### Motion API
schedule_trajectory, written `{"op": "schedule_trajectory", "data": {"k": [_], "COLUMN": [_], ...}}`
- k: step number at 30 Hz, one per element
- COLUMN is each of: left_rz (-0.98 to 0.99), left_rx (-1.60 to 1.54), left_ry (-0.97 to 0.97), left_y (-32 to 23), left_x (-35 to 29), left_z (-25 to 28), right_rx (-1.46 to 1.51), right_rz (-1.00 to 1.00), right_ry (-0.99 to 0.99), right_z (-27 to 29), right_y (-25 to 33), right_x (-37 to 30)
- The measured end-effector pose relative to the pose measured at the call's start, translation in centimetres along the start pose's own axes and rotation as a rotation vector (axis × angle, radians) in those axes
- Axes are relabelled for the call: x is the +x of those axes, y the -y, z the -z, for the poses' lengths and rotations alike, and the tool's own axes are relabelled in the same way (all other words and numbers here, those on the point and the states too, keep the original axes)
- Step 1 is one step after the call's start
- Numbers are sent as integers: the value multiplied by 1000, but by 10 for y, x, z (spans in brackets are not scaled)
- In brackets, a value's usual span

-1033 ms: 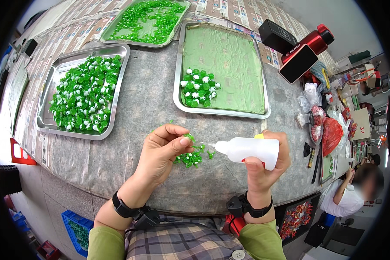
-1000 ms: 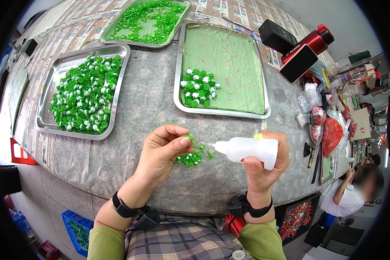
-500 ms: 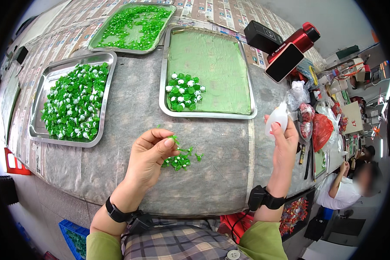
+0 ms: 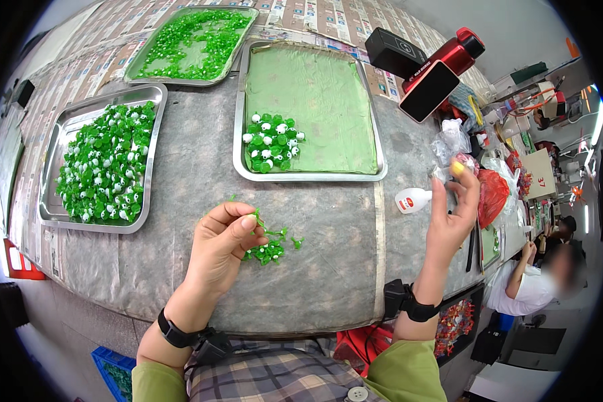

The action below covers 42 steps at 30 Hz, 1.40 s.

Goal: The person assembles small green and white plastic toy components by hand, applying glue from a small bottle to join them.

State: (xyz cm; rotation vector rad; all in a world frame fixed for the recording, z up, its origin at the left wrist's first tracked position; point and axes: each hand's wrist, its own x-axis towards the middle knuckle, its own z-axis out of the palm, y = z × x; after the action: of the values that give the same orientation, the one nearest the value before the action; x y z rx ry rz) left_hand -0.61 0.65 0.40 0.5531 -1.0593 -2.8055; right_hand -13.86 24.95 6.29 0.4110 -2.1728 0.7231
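Note:
My left hand (image 4: 222, 244) is closed in a pinch on a small green plastic piece (image 4: 257, 218). Just beyond its fingertips lies a loose heap of similar green pieces with white dots (image 4: 266, 253). A small white squeeze bottle (image 4: 413, 200) with a red-and-white label rests on its side on the table. To the right of the bottle, my right hand (image 4: 454, 208) is raised with thumb and fingers apart; something yellow covers one fingertip. A metal tray lined with green (image 4: 335, 114) holds a cluster of green pieces with white eyeball-like beads (image 4: 273, 142) in its near left corner.
Another metal tray (image 4: 155, 127) at the left is heaped with green-and-white pieces. A far tray (image 4: 248, 30) holds small green ones. A phone (image 4: 429, 92) leans against a red flask (image 4: 463, 52) beside a black box (image 4: 394, 52). Plastic bags (image 4: 492, 195) crowd the right side.
My right hand has let go of the white bottle, which now lies on the table, and has shifted right. My left hand keeps its pinch. The whole view has shifted slightly.

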Motion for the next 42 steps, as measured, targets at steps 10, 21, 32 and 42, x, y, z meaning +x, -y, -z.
{"op": "schedule_trajectory", "data": {"k": [10, 21, 32, 42], "left_rz": [2, 45, 25, 11], "left_rx": [-33, -27, 90, 59], "left_ry": [24, 68, 138, 107], "left_y": [-2, -4, 2, 2], "left_x": [1, -2, -1, -3], "left_z": [3, 7, -1, -2], "right_rx": [425, 1016, 1350, 1519], "right_rz": [-37, -366, -715, -1078], "right_ry": [924, 1056, 1062, 1139], "right_z": [-154, -89, -55, -54], "right_y": [35, 71, 83, 81], "right_x": [9, -5, -64, -65]}}
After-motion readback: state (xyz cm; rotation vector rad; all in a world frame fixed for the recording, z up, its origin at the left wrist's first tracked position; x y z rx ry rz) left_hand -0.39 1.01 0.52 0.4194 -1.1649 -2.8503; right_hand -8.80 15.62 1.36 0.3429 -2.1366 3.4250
